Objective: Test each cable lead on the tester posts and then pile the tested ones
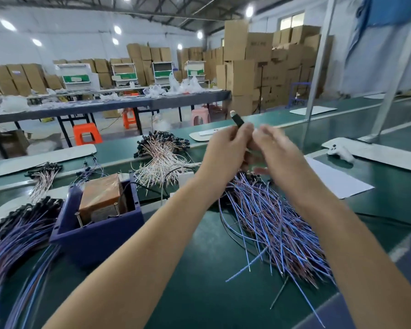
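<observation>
Head view: a left hand (226,148) is raised above the middle of the green tabletop (199,293), its fingers curled round a lead (237,121). The lead's black end sticks out of the top of the fist. Its long axis is steep, with the tip tilted up and toward the far left; the rest is hidden behind the hands. The right hand (279,150) is just beside the left, blurred, fingers reaching toward it; whether they grip anything cannot be told. Both forearms stretch in from the near edge. Below the hands lies a pile (271,229) of blue and red wires. Toward the left edge sits the blue tester (97,233) with two upright posts (79,218). A second pile (14,233) is cut off at the near left corner.
</observation>
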A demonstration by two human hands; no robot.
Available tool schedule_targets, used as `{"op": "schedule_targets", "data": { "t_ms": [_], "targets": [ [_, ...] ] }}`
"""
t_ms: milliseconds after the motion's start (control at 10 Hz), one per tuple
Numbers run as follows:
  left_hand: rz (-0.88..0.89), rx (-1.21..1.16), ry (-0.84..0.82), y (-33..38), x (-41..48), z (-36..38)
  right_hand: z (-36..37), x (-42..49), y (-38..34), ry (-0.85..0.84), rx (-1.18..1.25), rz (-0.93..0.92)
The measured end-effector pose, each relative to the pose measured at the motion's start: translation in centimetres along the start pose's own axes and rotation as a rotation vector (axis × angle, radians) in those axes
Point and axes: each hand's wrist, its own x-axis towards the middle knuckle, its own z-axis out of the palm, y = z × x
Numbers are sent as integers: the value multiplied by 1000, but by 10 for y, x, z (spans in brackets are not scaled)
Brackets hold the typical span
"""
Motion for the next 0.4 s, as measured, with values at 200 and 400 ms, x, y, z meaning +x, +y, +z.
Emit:
{"op": "schedule_targets", "data": {
  "t_ms": [200,400],
  "targets": [
    [-261,-13,111,-52,55,-4,-13,-27,75,125,-536,-37],
    [-523,48,34,-76,62,11,-13,-35,103,133,-904,192]
  ]
}}
